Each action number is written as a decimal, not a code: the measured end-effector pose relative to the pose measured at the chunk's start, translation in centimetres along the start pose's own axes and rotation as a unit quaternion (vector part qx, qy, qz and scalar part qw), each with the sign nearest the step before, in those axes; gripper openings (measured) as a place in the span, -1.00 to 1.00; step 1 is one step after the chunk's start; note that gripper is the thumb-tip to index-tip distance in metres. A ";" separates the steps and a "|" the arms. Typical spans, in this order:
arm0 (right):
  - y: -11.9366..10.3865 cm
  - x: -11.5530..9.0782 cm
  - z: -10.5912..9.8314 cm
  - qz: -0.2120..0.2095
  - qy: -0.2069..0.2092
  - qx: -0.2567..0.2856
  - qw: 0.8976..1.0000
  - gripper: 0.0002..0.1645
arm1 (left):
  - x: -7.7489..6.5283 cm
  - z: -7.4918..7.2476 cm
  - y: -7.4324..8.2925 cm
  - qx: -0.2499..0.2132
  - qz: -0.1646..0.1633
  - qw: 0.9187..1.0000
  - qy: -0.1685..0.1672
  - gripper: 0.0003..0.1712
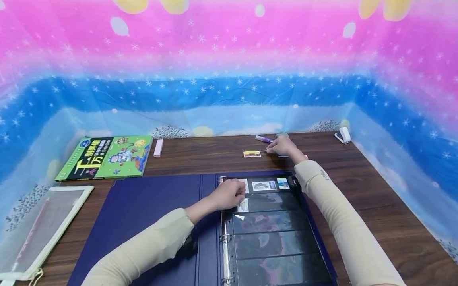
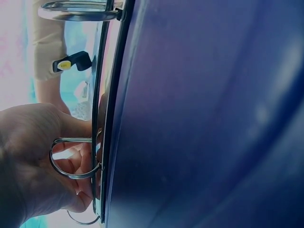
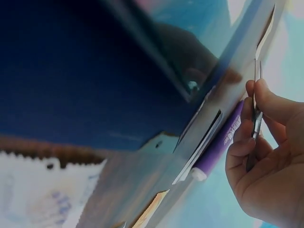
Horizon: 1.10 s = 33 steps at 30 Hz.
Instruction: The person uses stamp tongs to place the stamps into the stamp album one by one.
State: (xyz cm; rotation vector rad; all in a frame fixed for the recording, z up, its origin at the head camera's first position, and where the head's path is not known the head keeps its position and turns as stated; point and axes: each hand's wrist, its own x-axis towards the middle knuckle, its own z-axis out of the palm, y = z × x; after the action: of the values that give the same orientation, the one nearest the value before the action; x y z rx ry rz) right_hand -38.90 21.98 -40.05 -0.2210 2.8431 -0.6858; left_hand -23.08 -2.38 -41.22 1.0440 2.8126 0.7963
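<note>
In the head view my right hand (image 1: 282, 146) pinches metal tweezers (image 3: 257, 121) beyond the binder. Their tips are at the right edge of a yellow-and-red stamp (image 1: 252, 153) on the table; whether they grip it I cannot tell. My left hand (image 1: 229, 194) rests with loosely curled fingers on the black pocket page (image 1: 275, 242) of an open blue binder (image 1: 157, 202). Beside those fingers is a pale stamp (image 1: 243, 205) in the second row. The top row bears a wide stamp (image 1: 264, 185) and a blue stamp (image 1: 283, 183); another is partly hidden by the left hand.
A purple pen-like tube (image 1: 264, 139) lies behind the right hand. A white stapler (image 1: 343, 136) stands at the back right. On the left are a green book (image 1: 118, 157), a pink-and-white block (image 1: 158, 147) and a mesh zip pouch (image 1: 50, 226). Metal rings (image 1: 225, 238) rise along the binder's spine.
</note>
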 end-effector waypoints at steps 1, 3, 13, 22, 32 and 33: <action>0.0 0.0 0.1 0.003 0.002 -0.002 1.000 -0.71 | 0.0 0.0 0.0 0.000 0.000 1.000 0.000 -0.90; 0.0 0.1 0.3 0.008 0.008 -0.010 1.000 -0.72 | -0.1 0.0 0.1 0.001 -0.001 1.000 0.000 -0.89; -0.4 -1.1 -0.2 0.007 0.036 0.015 0.999 -0.72 | -0.1 0.2 0.3 -0.002 -0.002 1.000 -0.005 -0.89; -1.7 -4.8 -2.1 -0.045 0.043 0.097 0.993 -0.73 | 0.0 -0.3 0.1 -0.010 0.001 1.000 -0.003 -0.89; -0.7 -10.6 0.1 -0.065 -0.003 0.086 0.994 -0.81 | 0.1 -0.2 0.1 -0.068 -0.007 0.998 -0.002 -0.86; -0.6 -11.0 0.4 -0.070 -0.005 0.082 0.994 -0.81 | 0.0 -0.2 0.1 -0.070 -0.007 0.998 -0.002 -0.86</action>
State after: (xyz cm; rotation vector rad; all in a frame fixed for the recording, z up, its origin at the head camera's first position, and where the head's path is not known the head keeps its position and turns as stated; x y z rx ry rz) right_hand -28.10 23.45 -38.29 -0.3994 2.7628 -0.9382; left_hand -23.10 -2.40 -41.01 1.0007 2.7117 0.9728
